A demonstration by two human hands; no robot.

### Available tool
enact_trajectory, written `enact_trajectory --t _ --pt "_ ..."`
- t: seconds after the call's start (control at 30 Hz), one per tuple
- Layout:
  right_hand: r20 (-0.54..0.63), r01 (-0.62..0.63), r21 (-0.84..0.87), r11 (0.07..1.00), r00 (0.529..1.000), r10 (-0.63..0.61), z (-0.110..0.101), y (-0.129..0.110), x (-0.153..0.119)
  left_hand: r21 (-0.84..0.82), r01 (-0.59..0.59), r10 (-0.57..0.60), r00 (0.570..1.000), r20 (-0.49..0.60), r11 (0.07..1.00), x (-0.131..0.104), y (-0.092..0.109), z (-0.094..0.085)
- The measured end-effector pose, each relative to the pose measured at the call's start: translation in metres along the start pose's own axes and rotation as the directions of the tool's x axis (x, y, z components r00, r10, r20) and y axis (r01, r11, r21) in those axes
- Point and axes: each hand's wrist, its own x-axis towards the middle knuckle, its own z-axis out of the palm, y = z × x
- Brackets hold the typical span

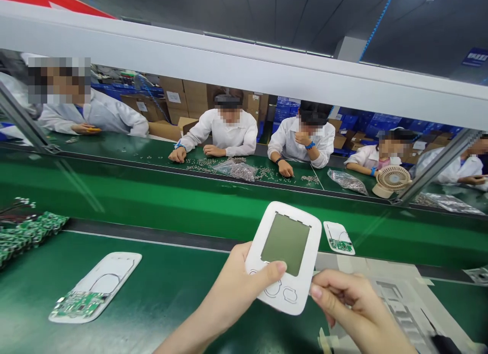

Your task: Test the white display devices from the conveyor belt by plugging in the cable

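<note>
White casings (116, 272) flank the left hand (253, 278).

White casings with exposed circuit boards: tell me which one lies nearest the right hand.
The far casing, just beyond the right hand; the near casing lies well across to the left.

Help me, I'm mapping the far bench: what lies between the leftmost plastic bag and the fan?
Loose small parts, a co-worker's hand and a second plastic bag lie there, as the head view shows.
</note>
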Motion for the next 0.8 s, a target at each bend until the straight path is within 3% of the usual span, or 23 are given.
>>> enact_trajectory --t 0.2,0.37,0.5,0.8 --pt "-0.028 -0.056 -0.079 0.995 0.998 0.054 -0.007 0.003 0.012 -0.132 -0.034 0.003 0.973 -0.229 0.991 0.001 -0.028 0.027" --pt "0.01 -0.089 -0.113 0.99 0.996 0.091 -0.011 -0.003 0.007 -0.112 -0.172 0.098 0.871 -0.482 0.979 -0.013 -0.043 0.051" --pt "-0.019 -0.064 -0.19 0.98 0.998 0.061 -0.011 -0.01 -0.003 -0.108 -0.176 0.105 0.872 -0.478 0.978 -0.021 -0.038 0.055" --pt "-0.057 0.033 -0.324 0.945 0.997 -0.054 -0.008 -0.023 -0.016 -0.046 -0.147 0.128 0.95 -0.286 0.988 -0.02 -0.021 0.042"
